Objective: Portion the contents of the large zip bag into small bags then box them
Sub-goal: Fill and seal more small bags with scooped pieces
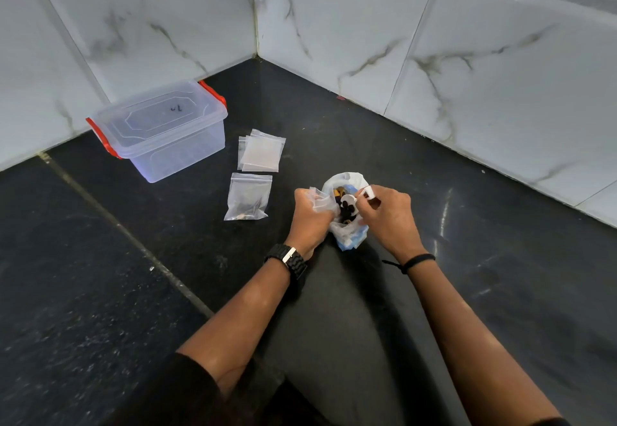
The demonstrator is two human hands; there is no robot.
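Observation:
The large zip bag (pixel 347 232) stands open on the dark floor by my knee, with dark and yellowish pieces inside. My left hand (pixel 309 215) grips a small clear bag (pixel 319 197) at the large bag's left rim. My right hand (pixel 387 217) holds a small white scoop (pixel 354 200) over the mouth of the large bag. One small bag with a few pieces in it (pixel 247 196) lies flat to the left. A stack of several small bags (pixel 262 151) lies behind it. The clear box with red latches (pixel 160 128) sits lidded near the wall.
White marble-look tiled walls (pixel 467 58) meet in a corner behind the work area. My knee in dark trousers (pixel 334 308) lies between my forearms. A pale grout line (pixel 127 225) crosses the floor at the left.

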